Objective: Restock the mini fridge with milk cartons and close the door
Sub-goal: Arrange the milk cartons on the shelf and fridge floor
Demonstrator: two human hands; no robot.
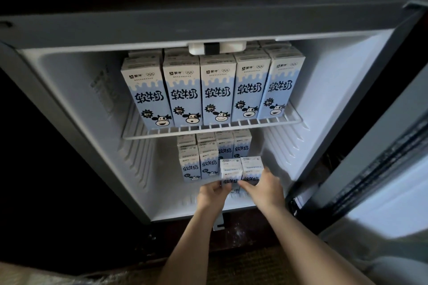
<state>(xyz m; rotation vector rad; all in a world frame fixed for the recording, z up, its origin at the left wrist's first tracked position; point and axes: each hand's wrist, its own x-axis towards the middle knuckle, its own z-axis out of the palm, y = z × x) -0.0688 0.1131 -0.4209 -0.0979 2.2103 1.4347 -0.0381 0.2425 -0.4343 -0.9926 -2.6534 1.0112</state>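
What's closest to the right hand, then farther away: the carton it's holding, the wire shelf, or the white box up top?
1. the carton, gripped in the right hand, bottom compartment.
2. the wire shelf, above.
3. the white box, at the ceiling.

Milk cartons [181, 90] pale blue, white drip tops, black lettering, cartoon cow; fridge [69, 104] white.

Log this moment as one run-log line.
stage: stocking lower compartment | left hand: grips front carton | right hand: grips neighbouring carton | upper shelf: carton row in front | door: open
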